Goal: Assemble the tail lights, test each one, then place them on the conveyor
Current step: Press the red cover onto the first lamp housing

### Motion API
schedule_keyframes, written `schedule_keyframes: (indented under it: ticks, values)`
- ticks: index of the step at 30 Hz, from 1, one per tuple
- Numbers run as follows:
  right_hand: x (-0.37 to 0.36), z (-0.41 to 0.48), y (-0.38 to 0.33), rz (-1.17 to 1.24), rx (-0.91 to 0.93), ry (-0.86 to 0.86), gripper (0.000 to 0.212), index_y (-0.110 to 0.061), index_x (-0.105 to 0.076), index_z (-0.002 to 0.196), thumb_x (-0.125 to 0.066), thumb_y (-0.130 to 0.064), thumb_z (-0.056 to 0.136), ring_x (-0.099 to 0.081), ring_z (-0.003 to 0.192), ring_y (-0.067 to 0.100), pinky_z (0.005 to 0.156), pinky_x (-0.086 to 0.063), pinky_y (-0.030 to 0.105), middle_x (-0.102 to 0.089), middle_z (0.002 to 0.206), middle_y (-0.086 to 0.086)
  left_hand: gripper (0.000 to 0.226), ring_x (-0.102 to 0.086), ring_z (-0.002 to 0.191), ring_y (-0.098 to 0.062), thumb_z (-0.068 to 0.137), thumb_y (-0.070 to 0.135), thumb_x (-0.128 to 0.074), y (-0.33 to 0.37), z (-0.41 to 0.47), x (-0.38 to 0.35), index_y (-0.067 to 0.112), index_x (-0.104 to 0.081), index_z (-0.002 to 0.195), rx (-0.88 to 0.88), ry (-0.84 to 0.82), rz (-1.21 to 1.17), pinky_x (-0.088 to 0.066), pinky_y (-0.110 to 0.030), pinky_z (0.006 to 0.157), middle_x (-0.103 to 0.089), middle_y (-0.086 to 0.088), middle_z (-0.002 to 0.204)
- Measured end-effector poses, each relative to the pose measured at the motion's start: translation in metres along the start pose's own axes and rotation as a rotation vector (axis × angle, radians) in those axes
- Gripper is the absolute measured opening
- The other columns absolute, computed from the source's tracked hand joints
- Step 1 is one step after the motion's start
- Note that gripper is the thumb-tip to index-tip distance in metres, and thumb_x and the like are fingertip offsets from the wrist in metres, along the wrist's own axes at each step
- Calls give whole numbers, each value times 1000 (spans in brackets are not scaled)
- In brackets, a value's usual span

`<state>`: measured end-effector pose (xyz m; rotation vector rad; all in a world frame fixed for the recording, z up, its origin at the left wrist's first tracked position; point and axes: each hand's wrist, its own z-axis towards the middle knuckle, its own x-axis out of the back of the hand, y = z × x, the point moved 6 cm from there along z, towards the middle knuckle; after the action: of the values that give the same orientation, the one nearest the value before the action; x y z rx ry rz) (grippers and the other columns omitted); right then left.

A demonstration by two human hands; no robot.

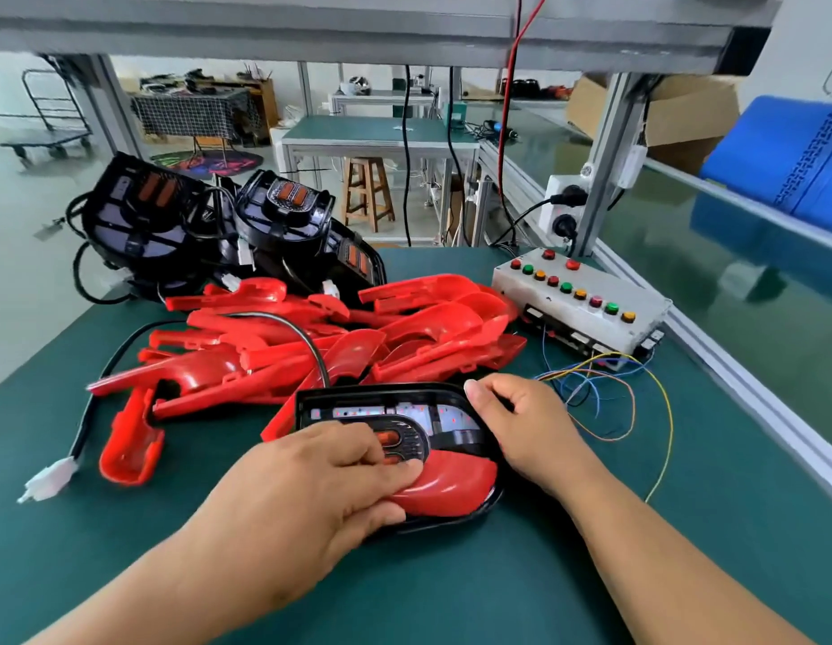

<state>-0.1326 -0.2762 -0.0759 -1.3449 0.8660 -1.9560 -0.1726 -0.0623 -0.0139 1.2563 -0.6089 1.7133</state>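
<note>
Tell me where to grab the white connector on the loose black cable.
Pinch the white connector across its body's sides, coming from above: it lies flat on the mat with open space around it, and the black cable leaves its far end.

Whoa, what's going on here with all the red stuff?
A person is building a tail light on the green work mat. Their left hand fits a curved red plastic lens into a black plastic housing, while the right hand grips the housing's far edge. More red lenses lie piled behind. A grey metal box with coloured buttons sits to the right. The white plug lies loose, so testing hasn't started.
</note>
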Motion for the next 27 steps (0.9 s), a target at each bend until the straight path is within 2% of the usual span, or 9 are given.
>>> schedule_keyframes:
  ticks: [3,7,13,16,18,21,25,27]
  values:
    - [0,-1,1,15,1,-4,35,-21,-58,63,-58,-30,96,-45,55,-1,57,-35,16,-52,55,-19,38,-61,70,-7,86,49,-45,2,-3,1,34,-76,103,-5,62,47,-54,-20,54,-62,16,80]
    - [-1,-1,1,18,9,9,37,-27,-55,60,-58,-30,96,-46,55,-1,55,-34,13,-53,55,-20,39,-61,63,-13,85,47,-45,11,-4,-5,29,-78,98,19,103,120,-53,-19,57,-60,12,74]
    - [1,-2,-1,-8,31,22,33,-26,-57,64,-57,-32,97,-47,56,-2,57,-35,11,-54,56,-21,39,-63,64,-15,85,42,-48,15,-6,-10,20,-79,96,19,179,102,-56,-23,62,-66,8,78]
    - [1,0,-1,-18,28,20,29,-19,-64,72,-57,-34,96,-49,60,-1,58,-36,11,-58,60,-17,40,-64,65,-16,86,42,-48,14,-5,-11,19,-79,96,28,200,88,-57,-27,64,-66,7,78]
    - [1,0,-1,-21,22,19,29,-17,-67,76,-57,-35,96,-50,62,1,60,-37,12,-60,62,-13,42,-65,66,-15,88,44,-45,16,-3,-14,20,-79,96,13,209,113,-55,-24,63,-66,8,78]
    - [3,-1,0,-24,13,26,29,-20,-64,73,-56,-35,96,-50,61,-2,60,-36,12,-58,61,-21,51,-64,66,-15,97,46,-34,19,-1,-17,21,-79,96,5,237,157,-44,-25,66,-65,8,79]
    - [3,-1,-1,-34,19,19,30,-25,-61,69,-56,-35,96,-51,61,-2,59,-35,12,-56,60,-25,40,-62,67,-16,90,42,-47,20,-4,-20,19,-78,98,15,283,148,-41,-25,70,-65,5,79]
    - [3,-2,-1,-31,14,20,29,-25,-63,71,-56,-37,96,-51,61,-2,59,-36,11,-57,61,-25,42,-62,67,-16,93,43,-43,21,-5,-22,20,-78,99,32,283,163,-40,-26,69,-64,6,78]
